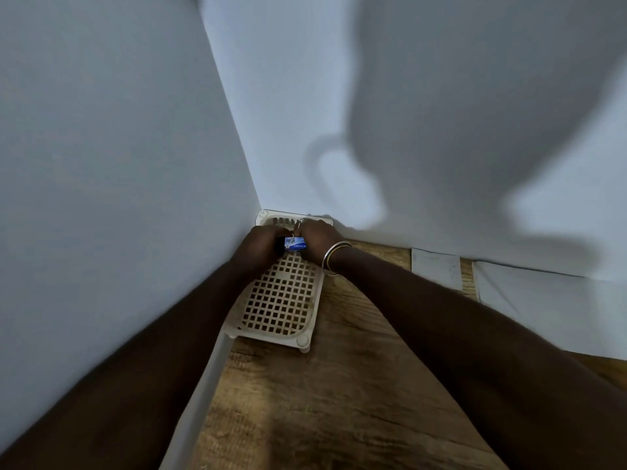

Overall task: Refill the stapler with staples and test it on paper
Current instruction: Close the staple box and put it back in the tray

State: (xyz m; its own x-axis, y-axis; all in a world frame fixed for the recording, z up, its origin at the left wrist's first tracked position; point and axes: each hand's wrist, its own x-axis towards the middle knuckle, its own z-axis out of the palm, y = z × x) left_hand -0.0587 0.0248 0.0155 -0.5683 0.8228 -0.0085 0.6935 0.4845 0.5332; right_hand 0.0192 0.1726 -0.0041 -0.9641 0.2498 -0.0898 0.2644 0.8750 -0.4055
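Head view: staple box (295,245) gripped between left hand (261,245), right hand (317,239).

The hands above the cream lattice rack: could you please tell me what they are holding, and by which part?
A small blue box: the left hand grips its left end, the right hand its right end.

Views: one, head-worn wide-angle camera | Facing: looking forward and steeply down into a corner where pale walls (101,130) are meeting a wood-grain surface (339,385) | Range: forearms are stretching away from the lens; left hand (261,245) and right hand (319,237) are appearing small at mid-frame, gripping a small blue box (296,245) above a lattice tray (281,300).
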